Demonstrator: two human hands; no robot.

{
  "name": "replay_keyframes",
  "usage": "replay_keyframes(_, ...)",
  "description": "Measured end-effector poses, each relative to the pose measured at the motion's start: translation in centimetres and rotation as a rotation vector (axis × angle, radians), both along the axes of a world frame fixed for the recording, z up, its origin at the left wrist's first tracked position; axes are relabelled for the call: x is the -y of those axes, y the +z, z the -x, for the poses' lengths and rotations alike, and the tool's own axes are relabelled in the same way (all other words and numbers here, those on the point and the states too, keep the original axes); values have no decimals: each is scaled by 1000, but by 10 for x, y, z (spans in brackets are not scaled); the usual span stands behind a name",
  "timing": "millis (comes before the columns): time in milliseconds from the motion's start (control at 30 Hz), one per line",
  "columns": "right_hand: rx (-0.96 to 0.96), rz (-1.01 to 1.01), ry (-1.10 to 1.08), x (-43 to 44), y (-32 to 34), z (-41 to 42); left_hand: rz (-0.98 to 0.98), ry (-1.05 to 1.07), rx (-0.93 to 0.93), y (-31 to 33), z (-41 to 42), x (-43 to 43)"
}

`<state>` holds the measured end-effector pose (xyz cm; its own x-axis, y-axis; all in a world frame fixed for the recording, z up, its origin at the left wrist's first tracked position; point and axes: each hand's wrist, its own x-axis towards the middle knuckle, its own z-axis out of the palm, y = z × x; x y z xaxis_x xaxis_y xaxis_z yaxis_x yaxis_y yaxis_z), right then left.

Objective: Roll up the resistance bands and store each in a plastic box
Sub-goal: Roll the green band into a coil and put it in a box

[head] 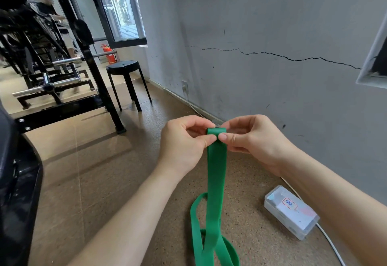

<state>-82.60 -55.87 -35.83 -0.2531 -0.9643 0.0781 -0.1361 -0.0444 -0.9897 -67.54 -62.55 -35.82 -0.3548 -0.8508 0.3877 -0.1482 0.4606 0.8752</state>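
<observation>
Rolling barely begun: left hand [184, 140] and right hand [251, 138] each pinched the folded top end of the band [216, 171], thumb against fingers [199, 123]; the rest hung below them to the floor [104, 171]. Next move would need tight, even turns. Down right of the fingers lay the box [291, 211], lid state unclear; band's lowest loops cut off

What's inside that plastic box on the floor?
Through the clear plastic box, a white card with a red-framed label shows; whatever lies under it is covered.
</observation>
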Motion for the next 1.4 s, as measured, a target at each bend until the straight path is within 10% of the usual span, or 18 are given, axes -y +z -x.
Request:
replay_keyframes(267, -368, 155, -118, -3, -1, 1, -153, -228, 22, 3, -9, 4)
replay_keyframes(567, -392, 124, -98, 0, -3, -4, 289, -67, 311, 8, -11, 1)
replay_keyframes(967, 162, 26, 68, -5, 8, -9, 619, 72, 191, 1, -5, 2)
replay_keyframes(1400, 24, 53, 21, -7, 5, -6, -158, -311, 65, 5, -10, 2)
